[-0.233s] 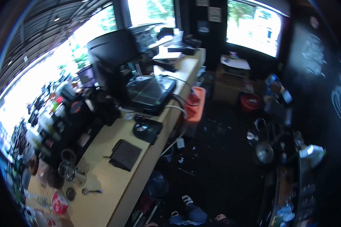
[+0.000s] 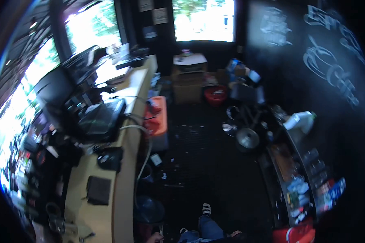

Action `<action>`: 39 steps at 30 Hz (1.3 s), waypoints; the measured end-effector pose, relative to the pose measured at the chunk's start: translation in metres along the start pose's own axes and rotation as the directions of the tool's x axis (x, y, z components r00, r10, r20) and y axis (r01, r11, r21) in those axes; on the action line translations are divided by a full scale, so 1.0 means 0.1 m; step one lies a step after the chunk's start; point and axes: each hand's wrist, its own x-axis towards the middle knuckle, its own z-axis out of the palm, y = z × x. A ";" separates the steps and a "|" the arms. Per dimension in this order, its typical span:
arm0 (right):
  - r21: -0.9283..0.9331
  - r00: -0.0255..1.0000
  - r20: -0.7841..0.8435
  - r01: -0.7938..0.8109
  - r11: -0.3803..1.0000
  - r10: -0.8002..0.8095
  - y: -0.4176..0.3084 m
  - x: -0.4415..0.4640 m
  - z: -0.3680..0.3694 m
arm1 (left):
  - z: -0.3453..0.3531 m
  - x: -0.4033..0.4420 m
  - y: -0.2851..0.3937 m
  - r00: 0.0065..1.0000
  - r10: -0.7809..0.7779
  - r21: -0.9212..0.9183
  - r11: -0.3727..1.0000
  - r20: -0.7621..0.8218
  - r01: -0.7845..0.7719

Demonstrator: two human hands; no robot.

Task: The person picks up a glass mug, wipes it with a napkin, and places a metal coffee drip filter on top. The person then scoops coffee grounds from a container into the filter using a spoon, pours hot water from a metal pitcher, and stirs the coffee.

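Observation:
My left hand [image 2: 155,237] shows only in part at the bottom edge, low beside the wooden counter [image 2: 123,202]. A pale metal bar or leg [image 2: 161,229] is close to it; I cannot tell whether they touch. My right hand [image 2: 234,233] is a small blurred patch beside my jeans [image 2: 210,228]. The fingers of both hands are too hidden to read. Nearest on the counter are a dark folded cloth [image 2: 98,190] and a black flat object [image 2: 110,158]. A round dark container [image 2: 149,209] stands on the floor by the counter.
A black coffee machine [image 2: 81,109] occupies the counter. An orange-rimmed bin [image 2: 161,115] stands alongside. Cartons [image 2: 187,91] and a red basin [image 2: 215,96] are at the back. A metal-topped stool [image 2: 247,139] and loaded shelves [image 2: 286,162] line the right; a red bag [image 2: 294,234] is lower right.
The view has swung to the right, so the counter sits farther left and more of the chalkboard wall and a red bag show. My left hand shows slightly more.

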 end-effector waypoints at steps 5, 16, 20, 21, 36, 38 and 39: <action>0.251 0.988 -0.025 -0.139 0.958 0.150 0.42 -0.32 -0.05 | -0.23 0.22 1.06 0.883 0.253 0.403 0.912 -0.396 -0.081; 0.567 0.953 -0.145 -0.139 0.812 0.264 1.17 -0.09 -0.06 | 0.77 0.94 3.66 0.976 0.197 0.342 0.914 0.092 -0.217; 0.933 0.933 -0.022 -0.110 0.341 0.359 1.10 -0.29 -0.38 | 1.21 1.38 4.54 0.928 0.271 0.600 0.709 0.255 -0.372; 0.940 0.928 -0.003 -0.124 0.317 0.373 1.14 -0.30 -0.34 | 1.30 1.42 4.76 0.900 0.337 0.650 0.624 0.276 -0.433; 0.926 0.760 -0.333 0.153 0.344 0.558 1.01 0.70 -2.08 | 2.97 2.21 8.25 0.496 0.669 0.231 0.449 0.554 -0.863; 0.904 0.713 -0.394 0.185 0.386 0.580 0.99 0.78 -2.89 | 3.35 1.98 8.86 0.327 0.757 0.188 0.267 0.565 -0.945; 0.816 0.597 -0.574 0.357 0.454 0.561 1.00 0.79 -3.30 | 3.58 1.81 9.13 0.250 0.784 0.112 0.227 0.568 -0.967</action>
